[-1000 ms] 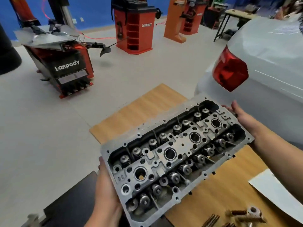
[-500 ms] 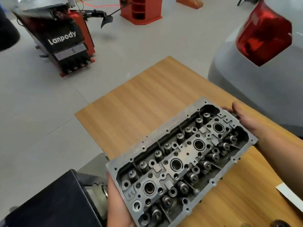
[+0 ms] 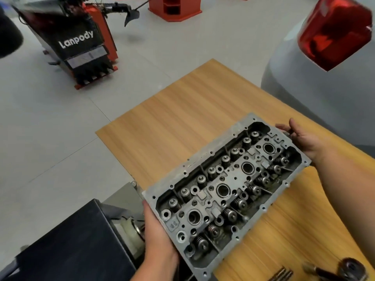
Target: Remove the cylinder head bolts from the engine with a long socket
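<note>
A grey aluminium cylinder head (image 3: 227, 191), with two rows of valve springs and round central bores, is held face up just above the wooden table (image 3: 182, 122). My left hand (image 3: 156, 238) grips its near left end from below and the side. My right hand (image 3: 302, 138) grips the far right end, thumb against the edge. Several long bolts (image 3: 281, 275) lie on the table at the bottom edge, partly cut off. No socket tool is plainly visible.
A dark engine block or stand (image 3: 67, 246) sits at the lower left, beside the table. A grey car with a red tail light (image 3: 334, 31) stands at the right. A black and red tyre machine (image 3: 75, 43) stands on the floor behind. A dark round part (image 3: 351, 269) lies near the bolts.
The cylinder head, held in both hands, has come lower and toward the table, and the view has tilted down. More bare tabletop shows beyond the head.
</note>
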{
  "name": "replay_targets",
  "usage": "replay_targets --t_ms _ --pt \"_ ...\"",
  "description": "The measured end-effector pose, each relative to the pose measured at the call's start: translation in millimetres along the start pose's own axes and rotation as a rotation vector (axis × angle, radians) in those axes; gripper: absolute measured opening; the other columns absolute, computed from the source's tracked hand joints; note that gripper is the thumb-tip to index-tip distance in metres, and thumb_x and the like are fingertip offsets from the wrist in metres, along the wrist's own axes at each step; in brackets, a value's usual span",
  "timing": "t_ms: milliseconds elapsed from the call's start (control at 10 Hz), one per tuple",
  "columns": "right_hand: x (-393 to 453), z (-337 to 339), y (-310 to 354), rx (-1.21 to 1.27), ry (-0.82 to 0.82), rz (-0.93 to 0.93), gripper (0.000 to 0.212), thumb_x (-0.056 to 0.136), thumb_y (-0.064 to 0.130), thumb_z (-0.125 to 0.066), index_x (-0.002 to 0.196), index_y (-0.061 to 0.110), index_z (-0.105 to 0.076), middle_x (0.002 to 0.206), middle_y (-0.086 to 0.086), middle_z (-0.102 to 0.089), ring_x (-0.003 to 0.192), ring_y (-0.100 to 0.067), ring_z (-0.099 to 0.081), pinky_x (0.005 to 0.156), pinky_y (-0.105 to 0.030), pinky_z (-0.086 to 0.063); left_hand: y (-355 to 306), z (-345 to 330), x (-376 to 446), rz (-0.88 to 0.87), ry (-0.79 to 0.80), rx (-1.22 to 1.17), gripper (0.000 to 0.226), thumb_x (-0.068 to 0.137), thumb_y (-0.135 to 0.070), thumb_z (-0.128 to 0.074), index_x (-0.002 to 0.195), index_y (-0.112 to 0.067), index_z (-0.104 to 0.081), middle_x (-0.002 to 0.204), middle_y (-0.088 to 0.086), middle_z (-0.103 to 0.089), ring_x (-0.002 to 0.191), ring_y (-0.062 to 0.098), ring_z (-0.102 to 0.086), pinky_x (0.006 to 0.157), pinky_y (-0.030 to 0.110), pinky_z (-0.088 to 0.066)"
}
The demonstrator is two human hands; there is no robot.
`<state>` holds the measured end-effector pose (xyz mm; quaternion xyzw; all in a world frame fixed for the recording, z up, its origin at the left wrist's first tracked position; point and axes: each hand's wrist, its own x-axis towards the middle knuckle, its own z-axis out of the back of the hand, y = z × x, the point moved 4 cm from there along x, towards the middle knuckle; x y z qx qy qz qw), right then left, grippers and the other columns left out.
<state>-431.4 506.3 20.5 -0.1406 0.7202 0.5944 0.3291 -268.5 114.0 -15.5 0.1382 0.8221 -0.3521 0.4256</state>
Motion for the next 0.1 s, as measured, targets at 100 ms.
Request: replay_targets --t_ms 100 --pt "-20.1 12.5 8.3 -0.162 -0.279 0.072 0.057 0.095 0.067 -0.047 0.118 0.016 -0.057 0.115 -0.003 -0.061 0.105 -0.023 -0.057 0.089 -0.04 -0.047 -7.8 -6.1 -9.6 0.048 -0.085 -0.048 0.06 0.098 -0.072 -0.045 0.114 -0.024 -0.078 0.107 0.013 -0.079 0.093 0.038 -0.077 0.078 0.05 -0.063"
